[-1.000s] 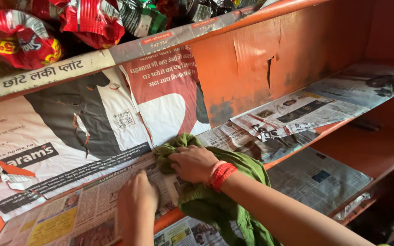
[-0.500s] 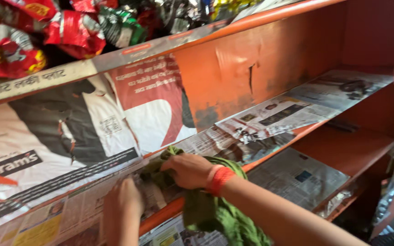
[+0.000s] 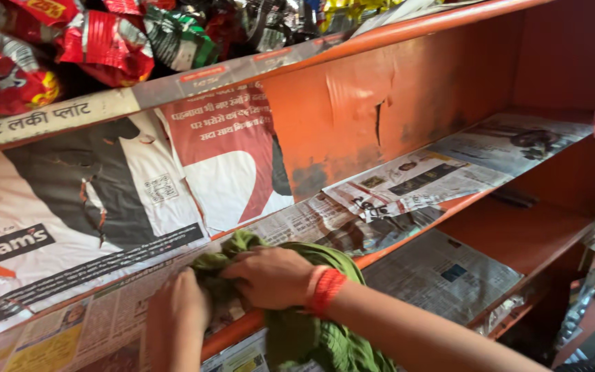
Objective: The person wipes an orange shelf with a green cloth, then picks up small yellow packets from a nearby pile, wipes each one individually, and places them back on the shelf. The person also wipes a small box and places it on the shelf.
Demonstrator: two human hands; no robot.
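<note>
Two hands at lower centre: right hand (image 3: 270, 277) clamped on green cloth (image 3: 311, 331), left hand (image 3: 177, 310) flat on newspaper lining (image 3: 70, 324). Risk: cloth drags, tears loose paper.

My right hand (image 3: 270, 277) lies palm down at lower centre of the frame, fingers curled, forearm running to the lower right. My left hand (image 3: 177, 310) sits just beside it, lower left, fingers bent.

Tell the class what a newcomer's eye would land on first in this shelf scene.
Probably the two hands low in the middle: the right hand presses a green cloth onto the newspaper-lined orange shelf, the left hand beside it. Shiny red snack packets crowd the shelf above, top left.
</note>
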